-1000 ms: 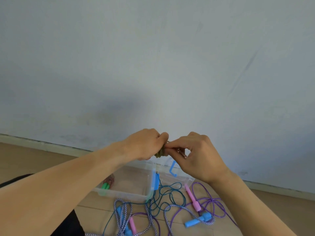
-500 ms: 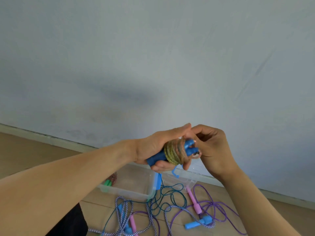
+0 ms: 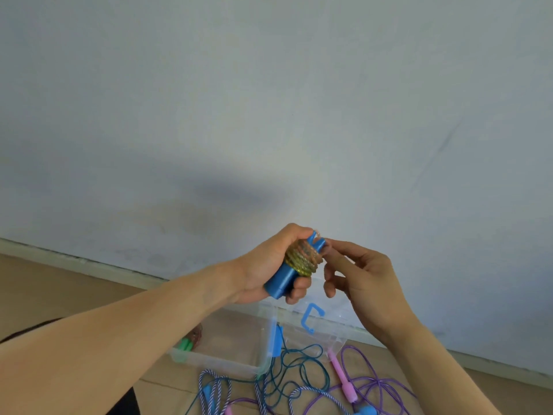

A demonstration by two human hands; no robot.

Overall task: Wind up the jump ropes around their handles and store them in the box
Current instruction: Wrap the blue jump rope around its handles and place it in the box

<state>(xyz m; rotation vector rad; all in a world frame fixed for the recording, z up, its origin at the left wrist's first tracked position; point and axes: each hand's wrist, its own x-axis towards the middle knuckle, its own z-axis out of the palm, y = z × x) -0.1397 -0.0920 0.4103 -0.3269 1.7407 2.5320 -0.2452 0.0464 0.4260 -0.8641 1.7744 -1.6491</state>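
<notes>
- Left hand (image 3: 263, 271) fingers curl round the blue handles (image 3: 282, 280), thumb over the top, fingertips showing under the near end.
- Yellow-brown rope (image 3: 302, 257) is wound in a tight coil round the far part of the handles; two blue handle tips poke out past the coil.
- Right hand (image 3: 362, 280) sits just right of the coil, fingers loosely bent and slightly spread; thumb and forefinger tips are at the handle tips, cannot tell if they pinch a rope end.
- Bundle is held up in the air, in front of the pale wall (image 3: 269, 115), above the box.
- Clear plastic box (image 3: 227, 360) sits on the wooden floor (image 3: 45, 283) below the hands, against the wall; blue latch on its right wall.
- In the box, left end: a wound bundle with green handles (image 3: 186, 344), partly hidden by the left forearm.
- Clear lid (image 3: 335, 327) with a blue clip lies right of the box.
- Loose on the floor near the box: teal rope (image 3: 299, 369), purple rope (image 3: 386, 387) with a pink handle (image 3: 341, 375), striped white-blue rope (image 3: 215, 384), all tangled and overlapping.
- Light blue handle (image 3: 366, 411) at the bottom edge, cut off.
</notes>
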